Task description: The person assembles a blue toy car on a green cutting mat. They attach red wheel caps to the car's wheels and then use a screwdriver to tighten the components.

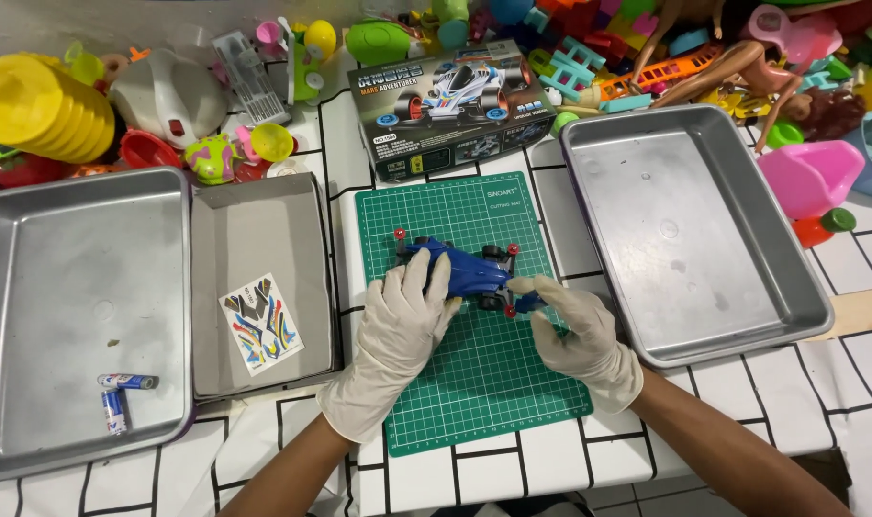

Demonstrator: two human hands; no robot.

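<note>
Left hand (404, 321), in a pale glove, laid palm-down with fingers spread over the rear left of the blue toy car (465, 271), pressing and steadying rather than clasped around it. Right hand (572, 325), also gloved, pinching the car's near right corner between thumb and fingertips, close to a small red roller (510, 311); whether a loose part sits in that pinch cannot be told. Car resting on the green cutting mat (474, 393), in its upper half, long axis running roughly left to right with a slight tilt, one end under each hand. Both hands in contact; left covering more of the body, right working only at the end. Car lying just ahead of both palms, toward the far edge of the mat.

Around the mat, on the tiled worktop (541, 474): printed car box (446, 110) touching the mat's far edge; empty metal tray (690, 230) just beside the mat's right edge; open grey box lid (259, 287) just beside its left edge, holding a sticker sheet (261, 323); second metal tray (77, 316) at the left edge of the worktop, with two batteries (120, 397) near its front corner. Heap of mixed plastic toys (647, 48) along the far edge.
</note>
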